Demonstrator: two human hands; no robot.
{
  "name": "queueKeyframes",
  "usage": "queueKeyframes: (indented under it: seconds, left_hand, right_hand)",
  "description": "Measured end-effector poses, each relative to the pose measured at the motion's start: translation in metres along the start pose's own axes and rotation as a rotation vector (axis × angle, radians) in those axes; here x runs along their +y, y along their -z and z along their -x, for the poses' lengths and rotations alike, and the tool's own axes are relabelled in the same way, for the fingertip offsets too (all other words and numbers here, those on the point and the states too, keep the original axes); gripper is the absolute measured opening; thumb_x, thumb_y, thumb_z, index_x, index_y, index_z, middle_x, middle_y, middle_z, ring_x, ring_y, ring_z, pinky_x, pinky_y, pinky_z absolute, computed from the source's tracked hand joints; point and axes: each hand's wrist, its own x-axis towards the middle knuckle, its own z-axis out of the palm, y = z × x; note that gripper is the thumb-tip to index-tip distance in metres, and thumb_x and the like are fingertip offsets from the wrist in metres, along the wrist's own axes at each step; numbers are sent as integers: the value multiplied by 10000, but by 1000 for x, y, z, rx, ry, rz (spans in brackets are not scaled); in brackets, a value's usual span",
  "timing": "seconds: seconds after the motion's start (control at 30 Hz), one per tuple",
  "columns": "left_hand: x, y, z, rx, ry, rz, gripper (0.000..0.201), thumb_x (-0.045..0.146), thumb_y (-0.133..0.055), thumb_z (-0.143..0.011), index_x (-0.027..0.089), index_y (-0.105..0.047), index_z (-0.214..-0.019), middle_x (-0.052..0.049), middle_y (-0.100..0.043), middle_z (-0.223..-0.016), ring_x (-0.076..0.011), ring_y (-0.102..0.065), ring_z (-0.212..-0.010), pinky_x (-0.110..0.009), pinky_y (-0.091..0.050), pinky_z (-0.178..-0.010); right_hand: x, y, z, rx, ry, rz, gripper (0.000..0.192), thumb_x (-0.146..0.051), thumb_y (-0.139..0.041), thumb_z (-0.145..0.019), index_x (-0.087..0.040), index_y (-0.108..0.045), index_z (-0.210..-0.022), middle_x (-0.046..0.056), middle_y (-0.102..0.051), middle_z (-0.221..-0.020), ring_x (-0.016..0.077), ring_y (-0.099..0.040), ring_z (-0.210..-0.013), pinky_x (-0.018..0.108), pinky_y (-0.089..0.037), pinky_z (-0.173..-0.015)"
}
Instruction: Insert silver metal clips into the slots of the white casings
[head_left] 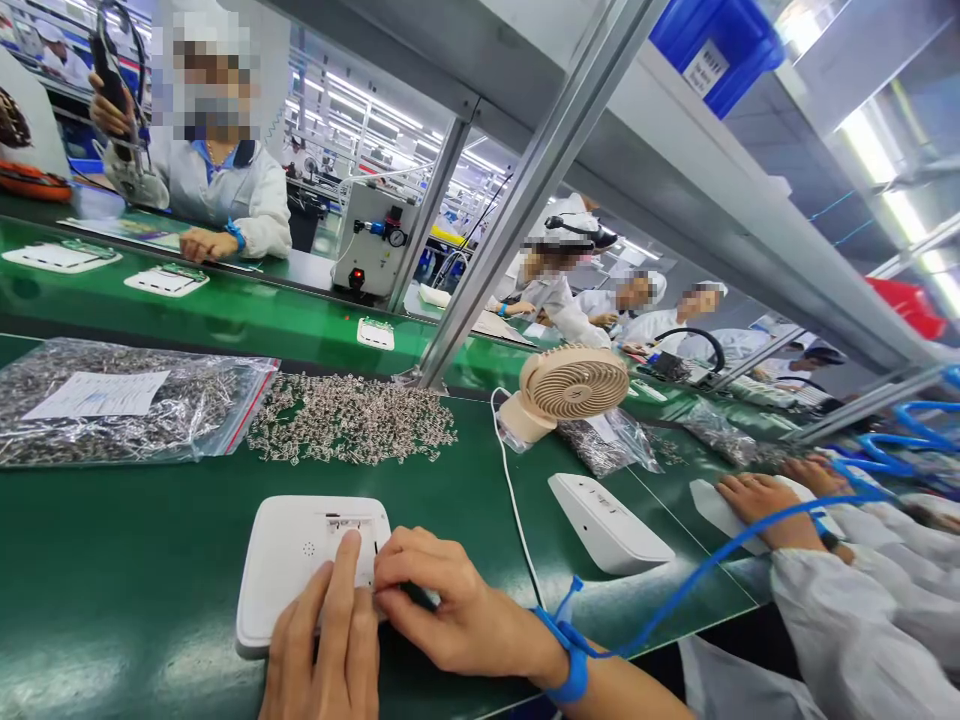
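A white plastic device housing point(277, 560) lies on the green bench in front of me, its recessed compartment point(366, 535) facing up. Across its lower part rests my left hand point(326, 640), fingers stretched out, the index fingertip in the compartment. My right hand point(457, 605) is at the housing's right edge beside the compartment, thumb and index finger pinched together. Whatever is between those fingertips is hidden or too small to name. A blue wrist strap point(570, 655) with a coiled cord circles my right wrist.
Behind the housing lie a heap of small metal clips point(352, 415) and a plastic bag point(135, 400) full of metal parts. A beige fan point(574, 385) with a white cable and another white housing point(611, 525) stand to the right. A co-worker's hand point(769, 510) is farther right.
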Motion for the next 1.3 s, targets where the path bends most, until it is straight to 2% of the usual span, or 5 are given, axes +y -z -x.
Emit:
queueKeyframes:
  seconds: [0.37,0.53,0.67,0.9,1.3]
  left_hand:
    - [3,1,1,-4,16,65,243,110,-614,-791,11,-606,-1013,-247,-501,-1282,-348,-563,-1070,-427,-430,-884]
    - [10,9,-11,-8,137,16,292,255,-599,-828,36,-629,-1020,-159,-624,-1150,-308,-565,-1008,-413,-386,-887]
    - [14,8,-13,-106,107,4,310,300,-509,-877,38,-640,-981,-141,-675,-1008,-285,-584,-950,-396,-358,-871]
    - [16,10,-12,-213,95,-39,354,338,-498,-872,67,-623,-1062,-124,-643,-1114,-290,-523,-1017,-406,-333,-894]
    - [17,14,-18,-394,100,-114,488,407,-433,-874,104,-535,-1243,-64,-550,-1291,-260,-429,-1090,-371,-288,-890]
  right_hand:
    - [6,5,-1,-50,-24,-21,117,-81,-511,-825,-175,-554,-770,26,-579,-819,109,-524,-751,252,-426,-703]
    - [18,3,1,106,-174,35,110,-110,-510,-843,-177,-584,-798,91,-567,-1040,156,-551,-954,323,-456,-843]
    - [29,-1,-3,179,-204,27,119,-115,-507,-851,-183,-589,-799,97,-565,-1086,159,-554,-1017,347,-445,-922]
    - [31,-10,-11,137,-178,130,130,-140,-482,-867,-186,-589,-810,84,-609,-973,149,-602,-881,302,-501,-768]
    - [29,-23,-11,199,-196,281,126,-117,-470,-844,-186,-554,-780,71,-603,-874,167,-591,-808,329,-487,-714]
